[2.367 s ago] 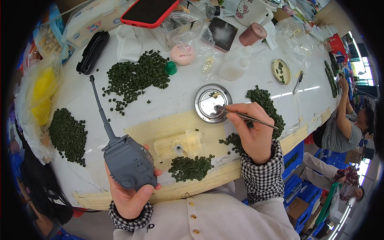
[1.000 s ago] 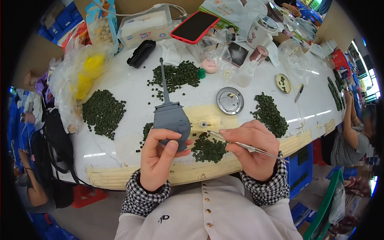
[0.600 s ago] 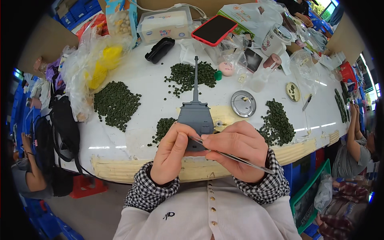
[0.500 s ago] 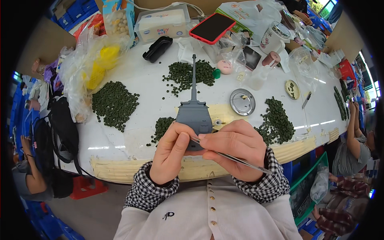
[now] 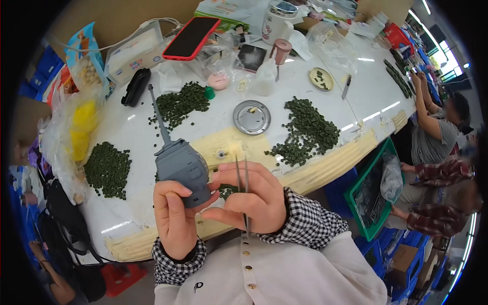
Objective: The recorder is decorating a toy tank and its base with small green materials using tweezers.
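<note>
A grey model tank turret (image 5: 181,161) with a long barrel is tilted up and to the left, its base gripped in my left hand (image 5: 174,213). My right hand (image 5: 256,198) holds metal tweezers (image 5: 246,179), their two tips apart and pointing away from me, with no part visible between them. The right fingertips are close beside the turret's right side. Just beyond the hands, a small round fitting (image 5: 220,153) rests on yellowish tape (image 5: 203,144). Farther off is a round metal dish (image 5: 251,117) with small bits in it.
Piles of small dark green pieces lie at the left (image 5: 108,170), middle (image 5: 180,104) and right (image 5: 307,131). Behind are a red-cased phone (image 5: 192,38), a black case (image 5: 136,87), a white cup (image 5: 278,21) and plastic bags. At right, a green crate (image 5: 373,190) and co-workers.
The view has swung right. The turret has tilted leftward in my left hand. My right hand has moved off it, and the tweezers have turned from slanting toward me to pointing away.
</note>
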Tool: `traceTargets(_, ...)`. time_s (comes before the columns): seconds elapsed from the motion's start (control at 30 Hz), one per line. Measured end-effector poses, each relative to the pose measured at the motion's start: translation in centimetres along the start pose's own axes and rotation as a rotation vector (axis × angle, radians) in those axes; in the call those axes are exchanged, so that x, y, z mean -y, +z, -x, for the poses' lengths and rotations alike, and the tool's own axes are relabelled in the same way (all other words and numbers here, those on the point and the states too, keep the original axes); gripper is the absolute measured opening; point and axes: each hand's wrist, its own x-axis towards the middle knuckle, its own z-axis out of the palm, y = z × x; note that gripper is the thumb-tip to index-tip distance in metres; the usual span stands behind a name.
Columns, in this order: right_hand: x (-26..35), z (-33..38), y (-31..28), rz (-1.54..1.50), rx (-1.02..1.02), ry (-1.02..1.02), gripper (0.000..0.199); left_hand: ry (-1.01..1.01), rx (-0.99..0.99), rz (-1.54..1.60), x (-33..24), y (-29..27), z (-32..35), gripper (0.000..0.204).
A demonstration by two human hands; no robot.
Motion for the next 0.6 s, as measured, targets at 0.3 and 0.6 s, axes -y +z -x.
traceTargets(0.3, 0.1, 1.1, 0.5, 0.014, 0.011, -0.124, 0.027, 0.014, -0.014, -0.028, 0.0, 1.2, 1.2, 0.021)
traceTargets(0.6, -0.4, 2.3, 0.2, -0.025, 0.006, 0.099, 0.040, -0.010, 0.086, 0.165, 1.6, 0.3, 1.5, 0.020)
